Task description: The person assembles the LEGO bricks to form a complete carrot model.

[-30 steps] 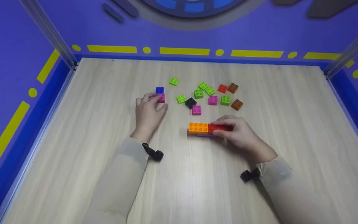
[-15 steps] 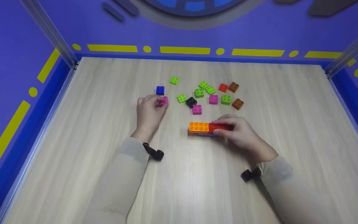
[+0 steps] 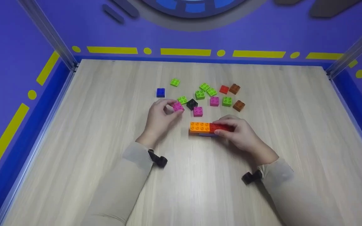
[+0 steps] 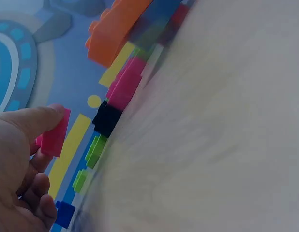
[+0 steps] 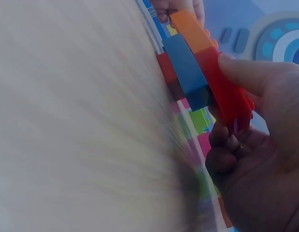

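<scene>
My left hand (image 3: 159,121) pinches a pink brick (image 3: 178,107) between thumb and fingers, lifted off the table in the left wrist view. Close beside it lie a lime green brick (image 3: 182,99) and a black brick (image 3: 192,104). My right hand (image 3: 242,135) grips the red end of a joined brick structure. An orange brick (image 3: 200,126) and a red brick (image 5: 222,87) form its top row, end to end. Under them sits a blue brick (image 5: 186,70), with another red brick (image 5: 168,72) below that. Fingers partly cover the red top brick.
A blue brick (image 3: 160,92) lies alone at the left. Farther right are several green bricks (image 3: 200,94), pink bricks (image 3: 198,111), a small red brick (image 3: 224,89) and brown bricks (image 3: 239,105). Blue panels (image 3: 193,40) wall the wooden table (image 3: 181,188) at back and sides.
My left hand has drawn the pink brick away from the blue one and carried it right, toward the black brick. The right hand keeps its grip on the structure, almost still.
</scene>
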A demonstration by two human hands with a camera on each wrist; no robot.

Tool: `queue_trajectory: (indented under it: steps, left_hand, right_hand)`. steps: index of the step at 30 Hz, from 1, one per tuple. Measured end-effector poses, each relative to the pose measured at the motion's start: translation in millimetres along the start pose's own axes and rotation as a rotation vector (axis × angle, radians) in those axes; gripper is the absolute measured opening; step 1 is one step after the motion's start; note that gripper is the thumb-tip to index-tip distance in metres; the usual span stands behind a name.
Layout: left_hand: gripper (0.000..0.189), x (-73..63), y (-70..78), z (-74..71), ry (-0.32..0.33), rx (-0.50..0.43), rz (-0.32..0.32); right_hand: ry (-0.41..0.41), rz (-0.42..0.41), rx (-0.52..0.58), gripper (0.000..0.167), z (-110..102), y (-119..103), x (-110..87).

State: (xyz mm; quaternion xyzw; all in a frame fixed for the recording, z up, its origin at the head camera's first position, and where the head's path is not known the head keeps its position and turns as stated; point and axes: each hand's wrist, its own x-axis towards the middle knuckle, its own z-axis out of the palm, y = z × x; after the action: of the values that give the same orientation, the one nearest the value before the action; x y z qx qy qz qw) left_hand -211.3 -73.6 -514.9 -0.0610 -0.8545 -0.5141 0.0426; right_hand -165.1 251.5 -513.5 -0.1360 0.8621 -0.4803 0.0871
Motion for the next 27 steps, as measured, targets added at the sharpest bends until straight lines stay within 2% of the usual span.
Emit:
queue_trajectory:
  steps: [9, 21, 24, 27]
  left_hand:
    - [0.038, -10.1, 9.3, 8.7, -0.149, -0.096, 0.068]
    - [0.033, -15.1, 18.1, 17.2, -0.329, -0.108, 0.181]
    - [0.033, -16.0, 18.4, 18.1, -0.364, -0.123, 0.171]
    - [0.035, -17.9, 18.5, 18.0, -0.395, -0.162, 0.112]
  right_hand:
    - [0.003, -0.005, 0.007, 0.034, 1.2, -0.3, 0.5]
    - [0.021, -0.039, 0.014, 0.034, 1.6, 0.1, 0.5]
    - [0.022, -0.036, 0.016, 0.034, 1.3, 0.0, 0.7]
    - [0.018, -0.037, 0.005, 0.034, 1.0, -0.1, 0.8]
